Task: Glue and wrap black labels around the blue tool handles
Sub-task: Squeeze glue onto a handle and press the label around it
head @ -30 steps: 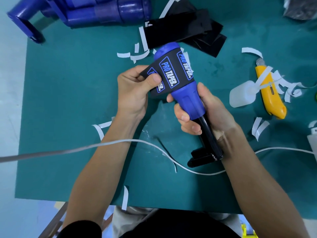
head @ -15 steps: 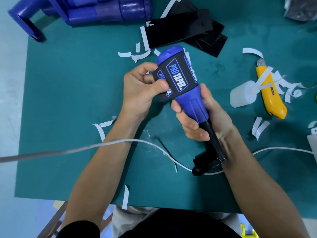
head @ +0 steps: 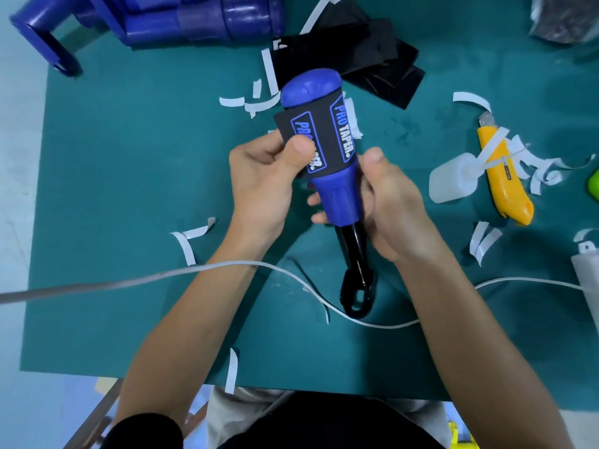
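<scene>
I hold a blue tool handle (head: pixel 337 196) with a black shaft above the green mat (head: pixel 129 176), its rounded end pointing away from me. A black label (head: pixel 327 134) printed "PRO TAPER" lies partly round the handle. My left hand (head: pixel 262 176) pinches the label's loose left edge between thumb and fingers. My right hand (head: pixel 392 205) grips the lower blue part of the handle, fingers curled round it from the right. More black labels (head: pixel 366 56) lie stacked beyond the handle.
Several blue tools (head: pixel 181 17) lie at the mat's top left. A yellow utility knife (head: pixel 502 179) and a white glue bottle (head: pixel 453 183) sit at right among white backing strips (head: pixel 262 102). A white cable (head: pixel 201 270) crosses the mat under my forearms.
The handle has turned more upright and rolled, bringing a second "PRO TAPER" print to the front. My left hand slid lower along the label's edge.
</scene>
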